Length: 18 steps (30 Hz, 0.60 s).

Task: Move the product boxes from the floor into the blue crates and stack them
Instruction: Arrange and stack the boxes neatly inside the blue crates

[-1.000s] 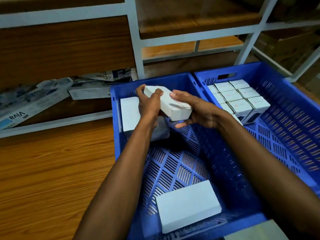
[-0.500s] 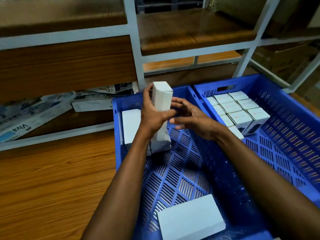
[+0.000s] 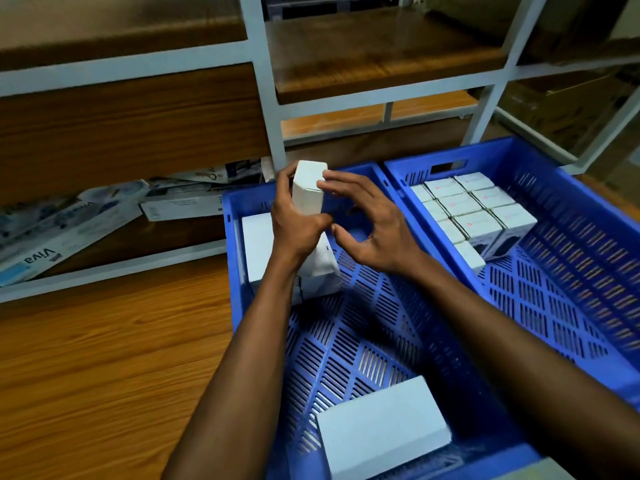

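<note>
Nearest the person, a flat white rectangular carton (image 3: 382, 427) lay on the slatted bottom of the left blue plastic crate (image 3: 377, 327), close to its near edge. Farther in, the left hand (image 3: 298, 223) had its grip wrapped round a tall white cardboard product box (image 3: 308, 187), held upright over the crate's far left corner — above two white boxes (image 3: 308, 268) already standing there. The right hand (image 3: 372, 226) hovered just beside it with a wide grip, fingers spread, one fingertip touching the box's top and holding nothing. The placing step seemed in hand; next, the box probably needed lowering squarely beside or onto those neighbours, the right hand steadying it. Beyond, against the far left corner of the right blue plastic crate (image 3: 571, 237), a tidy block of white product boxes (image 3: 474, 206) stood packed — behind both crates rose a white-framed wooden shelf unit (image 3: 263, 91).
</note>
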Tool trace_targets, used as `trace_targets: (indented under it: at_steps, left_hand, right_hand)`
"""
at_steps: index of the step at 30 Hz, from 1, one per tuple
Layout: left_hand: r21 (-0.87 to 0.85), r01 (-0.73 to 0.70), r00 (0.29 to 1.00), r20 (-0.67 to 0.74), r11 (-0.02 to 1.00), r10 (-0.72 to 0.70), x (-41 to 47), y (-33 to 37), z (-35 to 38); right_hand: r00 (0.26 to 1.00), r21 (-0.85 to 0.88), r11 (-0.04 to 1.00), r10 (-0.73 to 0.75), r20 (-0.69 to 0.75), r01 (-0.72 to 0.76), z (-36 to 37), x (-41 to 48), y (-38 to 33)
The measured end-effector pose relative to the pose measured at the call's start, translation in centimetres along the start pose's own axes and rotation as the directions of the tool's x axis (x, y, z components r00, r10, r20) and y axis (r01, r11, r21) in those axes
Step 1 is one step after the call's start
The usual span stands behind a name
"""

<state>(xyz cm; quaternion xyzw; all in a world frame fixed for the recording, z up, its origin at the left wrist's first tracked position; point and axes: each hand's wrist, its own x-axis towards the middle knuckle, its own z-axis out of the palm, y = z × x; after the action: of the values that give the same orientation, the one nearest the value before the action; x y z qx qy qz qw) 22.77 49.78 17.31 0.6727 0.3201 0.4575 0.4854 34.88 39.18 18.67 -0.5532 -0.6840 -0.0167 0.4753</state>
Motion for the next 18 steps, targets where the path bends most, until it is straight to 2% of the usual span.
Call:
trace_targets:
  at_steps: [4, 7, 9, 11, 13, 15, 16, 17, 18]
  left_hand:
    - [-0.173, 0.126, 0.992, 0.003, 0.977, -0.127, -0.4, 0.5, 1.1]
    - [-0.216, 0.213, 0.977, 0.025, 0.953, -0.213, -0.3, 0.3, 1.5]
    - [-0.255, 0.277, 0.960, 0.032, 0.926, -0.278, -0.1, -0.1, 1.9]
    - [-0.369, 0.385, 0.921, 0.096, 0.846, -0.377, 0.4, -0.4, 2.3]
    - [-0.438, 0.532, 0.844, 0.209, 0.724, -0.494, 0.7, -0.6, 2.5]
    - [-0.366, 0.697, 0.717, 0.356, 0.617, -0.599, 0.9, -0.5, 2.4]
    - [-0.337, 0.746, 0.665, 0.415, 0.574, -0.621, 1.0, -0.4, 2.4]
    - [-0.332, 0.776, 0.630, 0.449, 0.537, -0.633, 1.1, -0.5, 2.4]
    - [-0.341, 0.794, 0.608, 0.466, 0.503, -0.643, 1.2, -0.5, 2.3]
  right_hand:
    - [0.999, 0.074, 0.996, 0.049, -0.011, -0.048, 0.2, 0.4, -0.1]
    - [0.996, 0.085, 0.992, 0.089, 0.001, -0.089, 0.2, 0.4, 0.2]
    - [0.992, 0.087, 0.989, 0.117, 0.049, -0.121, 0.5, 0.3, 0.7]
    - [0.969, 0.116, 0.969, 0.201, 0.144, -0.218, 0.9, 0.2, 1.2]
    - [0.903, 0.235, 0.886, 0.336, 0.268, -0.399, 0.8, 0.3, 1.4]
    - [0.787, 0.417, 0.677, 0.435, 0.438, -0.606, 0.0, 0.4, 1.5]
    - [0.734, 0.468, 0.572, 0.437, 0.520, -0.673, -0.5, 0.3, 1.8]
    - [0.701, 0.478, 0.524, 0.410, 0.584, -0.705, -1.0, 0.1, 2.2]
    - [0.685, 0.466, 0.527, 0.372, 0.626, -0.711, -1.5, -0.1, 2.5]
